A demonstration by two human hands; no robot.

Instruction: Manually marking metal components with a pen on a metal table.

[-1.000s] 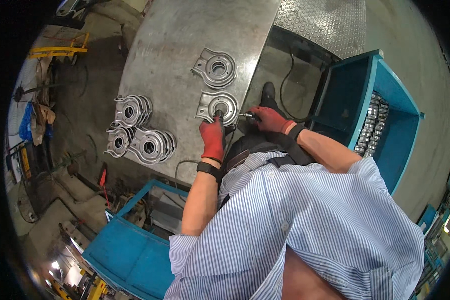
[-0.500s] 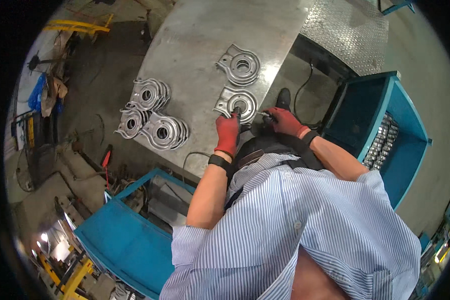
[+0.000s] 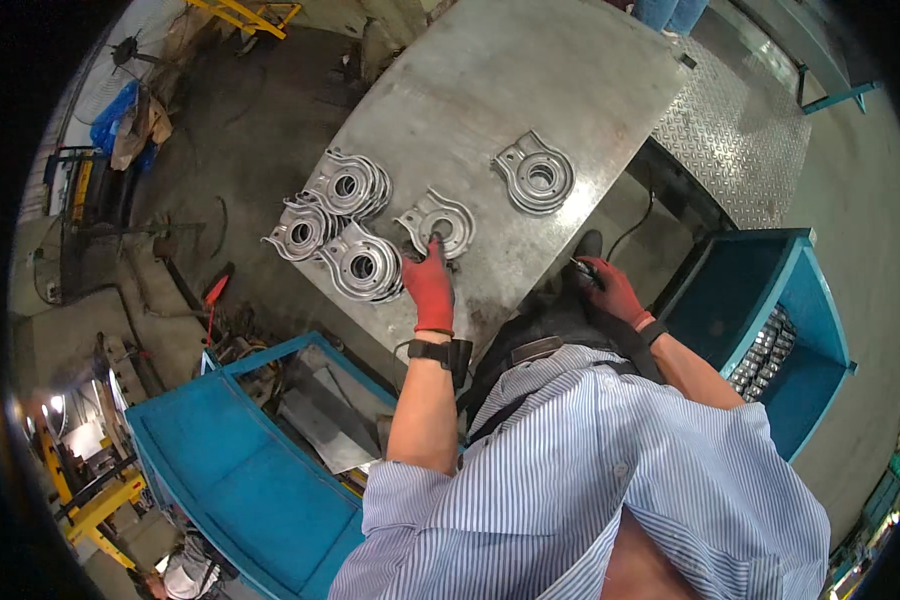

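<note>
My left hand (image 3: 429, 292), in a red glove, grips a ring-shaped metal bracket (image 3: 457, 222) by its near edge, with a finger at the centre hole. The bracket is over the steel table, just right of several stacked brackets (image 3: 362, 268) of the same shape. My right hand (image 3: 615, 293), also red-gloved, is off the table's right edge near my lap. Its fingers are closed round a small, slim, dark tool (image 3: 585, 268), whose kind I cannot make out. Farther back lies another small pile of brackets (image 3: 540, 177).
The steel table (image 3: 530, 65) ends at a diagonal right edge. A blue bin (image 3: 820, 300) with shiny metal parts (image 3: 767, 350) stands at right, a blue cart (image 3: 235, 470) at lower left. Another person's jeans-clad legs (image 3: 672, 14) show beyond the table near a tread plate (image 3: 735, 130).
My left hand has carried the bracket left, away from the table's right edge and toward the stacks. My right hand has parted from it, still holding the slim tool. The view has shifted.
</note>
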